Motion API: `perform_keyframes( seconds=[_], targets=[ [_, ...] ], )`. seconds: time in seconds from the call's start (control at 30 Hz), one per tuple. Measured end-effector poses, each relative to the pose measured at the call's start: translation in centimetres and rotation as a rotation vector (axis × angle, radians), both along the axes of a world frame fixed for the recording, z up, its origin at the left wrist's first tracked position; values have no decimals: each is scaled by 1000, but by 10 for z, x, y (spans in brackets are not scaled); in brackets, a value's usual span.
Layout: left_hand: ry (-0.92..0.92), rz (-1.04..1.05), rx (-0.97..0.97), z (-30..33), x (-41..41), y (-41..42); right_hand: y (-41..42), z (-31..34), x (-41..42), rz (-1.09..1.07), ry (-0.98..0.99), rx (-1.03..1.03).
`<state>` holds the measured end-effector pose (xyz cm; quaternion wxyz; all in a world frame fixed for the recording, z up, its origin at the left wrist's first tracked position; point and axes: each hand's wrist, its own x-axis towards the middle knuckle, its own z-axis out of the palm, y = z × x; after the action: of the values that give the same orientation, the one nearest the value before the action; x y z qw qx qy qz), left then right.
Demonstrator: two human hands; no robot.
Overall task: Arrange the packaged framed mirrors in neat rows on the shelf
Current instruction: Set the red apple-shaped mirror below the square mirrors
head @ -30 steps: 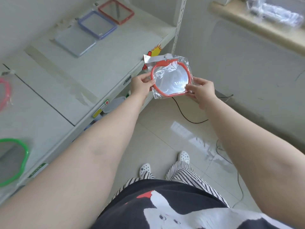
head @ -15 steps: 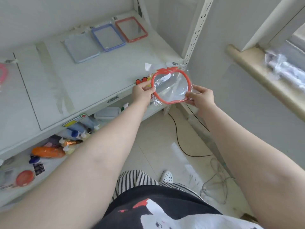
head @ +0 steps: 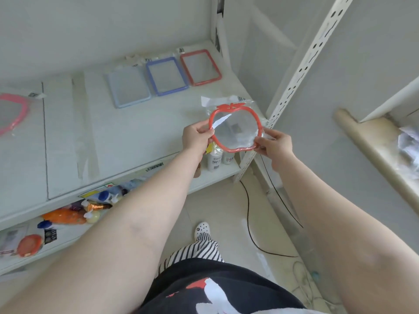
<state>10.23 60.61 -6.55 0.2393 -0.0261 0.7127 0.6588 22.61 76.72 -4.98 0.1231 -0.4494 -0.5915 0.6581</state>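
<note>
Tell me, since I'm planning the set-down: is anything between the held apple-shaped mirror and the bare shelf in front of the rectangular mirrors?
Nothing visible. Both hands hold the apple-shaped mirror above the shelf, bare there.

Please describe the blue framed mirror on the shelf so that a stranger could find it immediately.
Look at the upper white shelf, toward its back right corner. Three rectangular mirrors lie flat there in a row; the blue framed mirror is the middle one, between a pale grey-blue one and a red one.
</note>
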Motion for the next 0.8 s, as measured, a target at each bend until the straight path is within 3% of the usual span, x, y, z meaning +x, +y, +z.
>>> perform_keyframes(
  seconds=[0.27,0.8],
  targets=[
    [15,75,-11,-4,-57,34,35,-3,-70,-1,-38,70],
    [-100,279,-189,-41,-114,70,84,-40,-157,257,-165,94]
  ],
)
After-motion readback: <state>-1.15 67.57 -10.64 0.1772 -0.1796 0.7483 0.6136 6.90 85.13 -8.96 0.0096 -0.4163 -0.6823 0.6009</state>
